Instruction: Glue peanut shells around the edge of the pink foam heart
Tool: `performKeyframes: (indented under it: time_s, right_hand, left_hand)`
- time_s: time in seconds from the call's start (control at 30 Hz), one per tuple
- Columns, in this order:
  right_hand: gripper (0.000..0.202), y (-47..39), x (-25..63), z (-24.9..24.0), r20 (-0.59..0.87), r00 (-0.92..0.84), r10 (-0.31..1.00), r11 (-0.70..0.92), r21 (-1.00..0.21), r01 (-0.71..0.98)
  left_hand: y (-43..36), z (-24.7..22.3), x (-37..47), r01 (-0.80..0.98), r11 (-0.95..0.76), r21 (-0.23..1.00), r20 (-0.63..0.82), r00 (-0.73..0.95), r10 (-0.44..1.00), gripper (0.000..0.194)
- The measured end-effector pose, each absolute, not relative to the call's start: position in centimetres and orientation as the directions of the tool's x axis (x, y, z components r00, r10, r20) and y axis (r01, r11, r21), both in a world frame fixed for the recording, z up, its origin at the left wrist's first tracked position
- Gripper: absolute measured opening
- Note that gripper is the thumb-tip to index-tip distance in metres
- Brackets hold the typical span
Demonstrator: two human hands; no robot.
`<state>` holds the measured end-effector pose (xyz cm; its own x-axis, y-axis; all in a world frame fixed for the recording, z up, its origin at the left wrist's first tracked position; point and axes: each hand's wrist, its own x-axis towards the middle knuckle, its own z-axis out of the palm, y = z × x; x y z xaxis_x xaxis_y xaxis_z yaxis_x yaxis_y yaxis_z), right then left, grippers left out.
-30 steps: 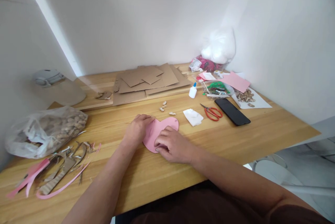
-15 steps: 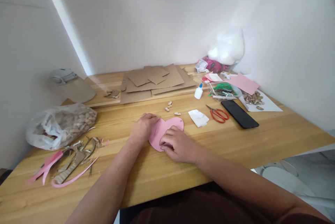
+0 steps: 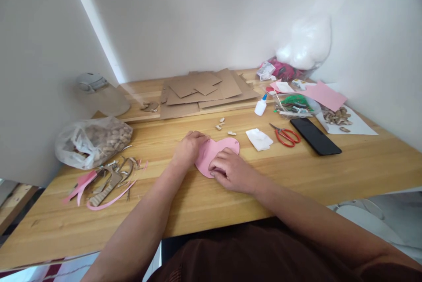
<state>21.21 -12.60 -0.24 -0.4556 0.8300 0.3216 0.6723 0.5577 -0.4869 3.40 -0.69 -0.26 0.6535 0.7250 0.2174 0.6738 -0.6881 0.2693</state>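
Observation:
A pink heart-shaped piece (image 3: 205, 159), of paper or card, lies on the wooden table in front of me. My left hand (image 3: 191, 146) grips its left lobe, fingers bent over the upper edge. Across its lower right part rests my right hand (image 3: 231, 167), with the fingers curled in and the thumb close to the forefinger. What those fingers pinch, if anything, is hidden. A small dark mark shows on the right lobe. Just beyond the heart are a few peanuts (image 3: 232, 133), and to its right lies a folded white tissue (image 3: 259, 139).
Red-handled scissors (image 3: 286, 136), a black phone (image 3: 315, 136) and a glue bottle (image 3: 260, 106) are on the right. Cardboard sheets (image 3: 217, 94) lie at the back. On the left sit a bag of peanuts (image 3: 95, 142) and cardboard and pink scraps (image 3: 110, 183).
The whole view has shifted, so things appear farther right and higher. Both hands keep nearly the same places on the heart.

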Motion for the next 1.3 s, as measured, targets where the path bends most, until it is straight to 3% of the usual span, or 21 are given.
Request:
performKeyframes:
  time_s: [0.4,0.63,1.03,1.3]
  right_hand:
    - [0.01,-12.6,21.0,-0.2,0.324,-0.451,0.831,0.556,-0.487,0.674]
    - [0.01,-12.6,21.1,-0.2,0.323,-0.451,0.832,0.555,-0.475,0.683]
    - [0.012,-12.5,21.2,-0.3,0.339,-0.453,0.825,0.566,-0.477,0.673]
    - [0.012,-12.5,21.2,-0.3,0.327,-0.456,0.828,0.561,-0.476,0.677]
  left_hand:
    - [-0.4,-0.5,3.4,0.664,-0.687,0.295,0.241,0.645,0.726,0.047]
    - [0.0,-1.0,3.2,0.63,-0.714,0.304,0.29,0.653,0.7,0.055]
    - [0.4,-0.8,3.2,0.634,-0.694,0.341,0.27,0.641,0.719,0.057]
    - [0.4,-0.8,3.4,0.689,-0.656,0.308,0.249,0.607,0.754,0.068]
